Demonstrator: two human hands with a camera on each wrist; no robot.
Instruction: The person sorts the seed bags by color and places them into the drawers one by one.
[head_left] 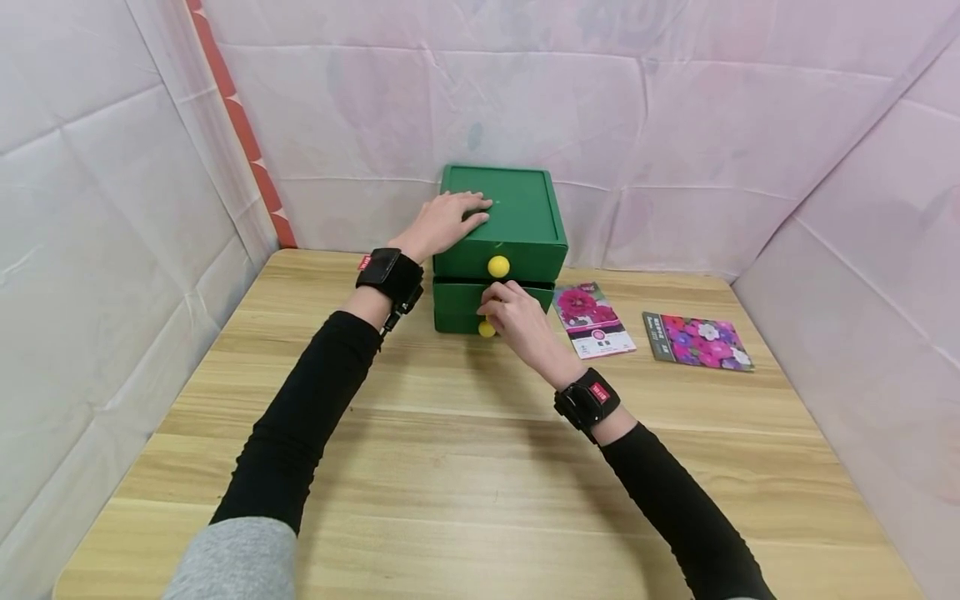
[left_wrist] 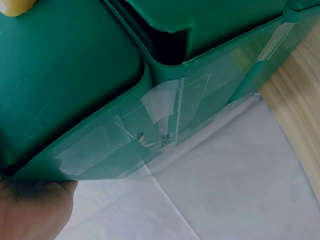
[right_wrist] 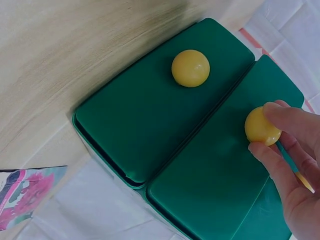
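A green two-drawer box (head_left: 525,212) stands at the back of the wooden table (head_left: 465,467). My left hand (head_left: 450,218) lies flat on the box's top, fingers straight. The left wrist view shows only that hand's palm (left_wrist: 35,210) against the box's taped side (left_wrist: 165,115). My right hand (head_left: 513,312) pinches the lower drawer's yellow knob (head_left: 486,329) between thumb and fingertips, as the right wrist view shows (right_wrist: 260,126). The upper drawer's yellow knob (head_left: 498,266) is free, apart from the fingers (right_wrist: 190,68). The lower drawer front seems to stick out a little.
Two flower seed packets lie flat to the right of the box, one pink (head_left: 592,319) and one purple and red (head_left: 699,340). White cloth walls close in the table at the back and on both sides.
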